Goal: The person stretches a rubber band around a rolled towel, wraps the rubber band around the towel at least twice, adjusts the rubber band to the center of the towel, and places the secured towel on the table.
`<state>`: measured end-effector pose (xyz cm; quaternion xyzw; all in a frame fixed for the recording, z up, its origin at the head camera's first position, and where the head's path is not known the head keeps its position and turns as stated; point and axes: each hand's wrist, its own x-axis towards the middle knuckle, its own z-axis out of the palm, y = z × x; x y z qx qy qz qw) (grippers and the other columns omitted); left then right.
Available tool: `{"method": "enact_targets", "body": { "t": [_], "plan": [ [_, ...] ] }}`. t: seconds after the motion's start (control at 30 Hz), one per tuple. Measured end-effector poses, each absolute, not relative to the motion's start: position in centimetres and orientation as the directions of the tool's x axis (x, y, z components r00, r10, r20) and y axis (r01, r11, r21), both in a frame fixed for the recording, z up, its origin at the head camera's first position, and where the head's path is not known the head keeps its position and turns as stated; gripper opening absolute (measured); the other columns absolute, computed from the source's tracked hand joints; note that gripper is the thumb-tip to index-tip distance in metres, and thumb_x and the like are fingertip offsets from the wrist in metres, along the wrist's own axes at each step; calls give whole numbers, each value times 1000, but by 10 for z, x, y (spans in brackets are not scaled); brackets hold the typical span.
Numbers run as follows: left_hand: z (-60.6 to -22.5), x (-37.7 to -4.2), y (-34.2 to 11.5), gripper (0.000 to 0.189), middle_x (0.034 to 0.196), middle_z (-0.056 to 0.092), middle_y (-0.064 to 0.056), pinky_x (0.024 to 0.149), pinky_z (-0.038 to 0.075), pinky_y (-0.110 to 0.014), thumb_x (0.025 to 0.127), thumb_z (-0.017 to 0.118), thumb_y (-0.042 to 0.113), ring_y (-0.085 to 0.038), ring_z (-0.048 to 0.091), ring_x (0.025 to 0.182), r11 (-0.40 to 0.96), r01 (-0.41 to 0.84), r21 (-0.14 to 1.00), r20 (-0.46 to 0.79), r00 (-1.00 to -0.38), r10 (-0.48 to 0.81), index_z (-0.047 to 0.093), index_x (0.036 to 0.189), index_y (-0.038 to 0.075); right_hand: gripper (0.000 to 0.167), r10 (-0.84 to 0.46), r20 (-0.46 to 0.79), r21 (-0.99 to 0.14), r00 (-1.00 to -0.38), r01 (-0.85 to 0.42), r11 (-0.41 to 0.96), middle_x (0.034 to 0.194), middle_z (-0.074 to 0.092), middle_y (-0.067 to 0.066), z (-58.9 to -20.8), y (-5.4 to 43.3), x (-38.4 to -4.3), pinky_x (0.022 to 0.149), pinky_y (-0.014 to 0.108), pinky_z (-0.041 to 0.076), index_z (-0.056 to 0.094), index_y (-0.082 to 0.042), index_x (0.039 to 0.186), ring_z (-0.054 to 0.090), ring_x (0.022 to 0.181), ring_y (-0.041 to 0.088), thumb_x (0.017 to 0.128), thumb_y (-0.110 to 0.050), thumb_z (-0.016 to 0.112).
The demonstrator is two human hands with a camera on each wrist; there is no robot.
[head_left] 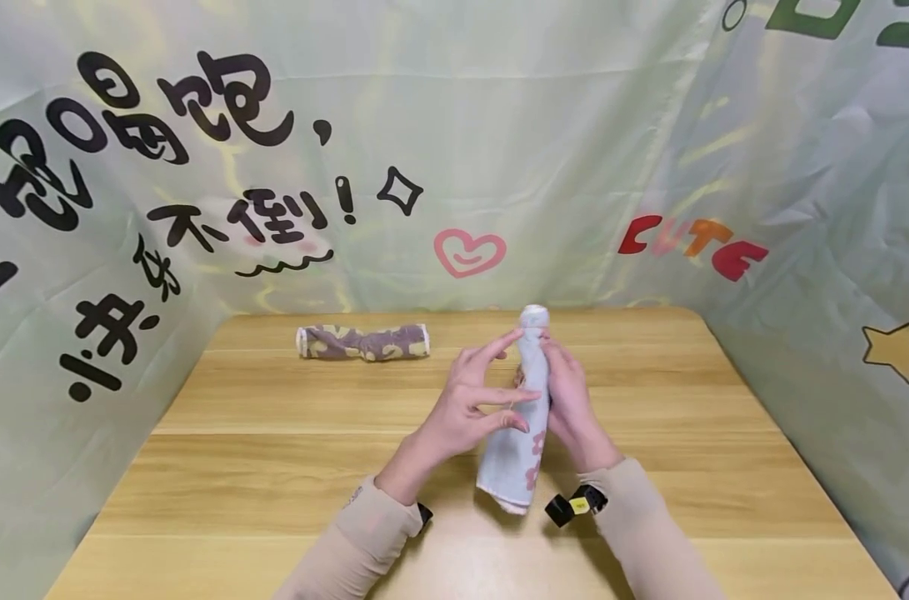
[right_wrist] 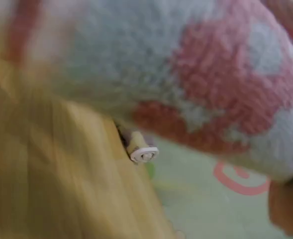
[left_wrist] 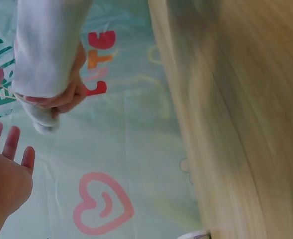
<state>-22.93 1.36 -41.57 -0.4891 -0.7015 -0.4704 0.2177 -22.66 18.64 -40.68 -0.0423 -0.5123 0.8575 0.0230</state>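
In the head view a rolled light-blue towel (head_left: 510, 458) with a pink pattern stands nearly upright over the table, its lower end flaring loosely. My right hand (head_left: 570, 396) grips the roll from the right, near its narrow top. Beside it on the left is my left hand (head_left: 469, 400), with fingers spread and fingertips right at the cloth. A thin yellowish band (left_wrist: 4, 85) stretches between a left fingertip and the towel in the left wrist view. The pink-patterned side of the towel (right_wrist: 226, 74) fills much of the right wrist view.
A second rolled towel (head_left: 364, 342), purple-brown with yellow shapes, lies near the back edge of the wooden table (head_left: 274, 483). Printed fabric walls (head_left: 559, 167) enclose the table's back and sides. Dark wrist devices (head_left: 574, 506) sit at the cuffs.
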Motion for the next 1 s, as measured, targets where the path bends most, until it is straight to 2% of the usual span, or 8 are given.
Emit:
{"method": "enact_targets", "body": {
  "t": [0.13,0.27,0.4,0.5,0.6,0.7,0.8,1.0],
  "plan": [
    [-416,-228,17,61,138,54,-19,97,42,-40,93,57,59,-27,48,119,-11,868,497,789,-446,423,82,102,4,26,16,76,-797,-997,-71,-600,76,60,3,-404,195,-223,59,26,53,63,-16,113,60,64,13,114,-24,38],
    [-412,-224,17,80,125,52,-19,91,43,-35,100,42,65,-20,46,109,-110,726,679,699,-593,401,71,122,-6,27,-82,173,-766,-981,-82,-638,86,61,1,-398,196,-219,66,25,53,58,-18,128,60,71,12,115,-25,36],
    [-409,-221,18,95,124,53,-22,94,42,-32,101,26,72,-17,49,112,-200,496,845,531,-736,419,58,138,-9,28,-101,177,-754,-979,-69,-653,90,57,1,-395,193,-218,68,25,51,54,-18,132,55,73,12,115,-25,33],
    [-409,-220,19,102,120,58,-17,89,43,-31,97,25,76,-17,53,108,-259,389,884,463,-809,363,59,134,-13,28,-96,151,-762,-984,-54,-646,89,57,2,-396,190,-218,67,25,51,55,-18,131,55,72,13,115,-25,32],
    [-410,-221,19,101,111,61,-6,85,45,-30,95,35,75,-16,54,101,-303,388,871,463,-853,240,63,120,-20,28,-93,114,-781,-989,-31,-624,84,58,3,-399,186,-219,65,26,51,58,-19,127,55,69,15,115,-24,34],
    [-412,-222,14,95,103,57,2,83,44,-28,96,43,69,-14,52,98,-313,445,839,508,-847,156,64,105,-24,26,-95,73,-803,-993,-2,-596,84,59,2,-404,180,-220,63,27,51,59,-18,122,55,67,15,115,-22,35],
    [-411,-224,11,87,100,51,1,86,42,-26,99,45,62,-14,47,100,-284,520,805,579,-794,188,67,102,-23,24,-93,25,-810,-995,34,-586,89,62,0,-408,176,-222,63,26,51,59,-17,120,55,68,14,114,-21,36],
    [-414,-227,8,74,101,47,-11,89,40,-29,103,42,56,-23,43,100,-117,688,717,681,-654,330,63,132,-9,27,-76,-19,-786,-997,62,-615,86,61,0,-412,176,-225,64,24,50,63,-17,114,55,68,14,114,-21,36]
  ]
}}
